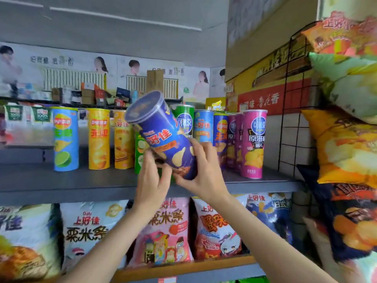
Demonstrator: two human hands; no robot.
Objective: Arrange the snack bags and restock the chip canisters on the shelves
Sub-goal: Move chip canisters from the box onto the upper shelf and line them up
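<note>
A blue chip canister [161,131] with a clear lid is tilted to the left above the grey shelf [61,184]. My right hand [202,168] grips its lower end from the right. My left hand [152,178] touches the canister's bottom from the left with spread fingers. Behind it a row of upright canisters stands on the shelf: a light blue one [65,139], two yellow ones [99,139], green ones partly hidden, and a pink one [253,144] at the right end. Snack bags [87,227] line the lower shelf.
A black wire rack [293,127] at the right holds large chip bags [346,148] that jut toward me. Cardboard boxes [271,58] sit above the canister shelf at the right. Open shelf surface lies in front of the yellow canisters.
</note>
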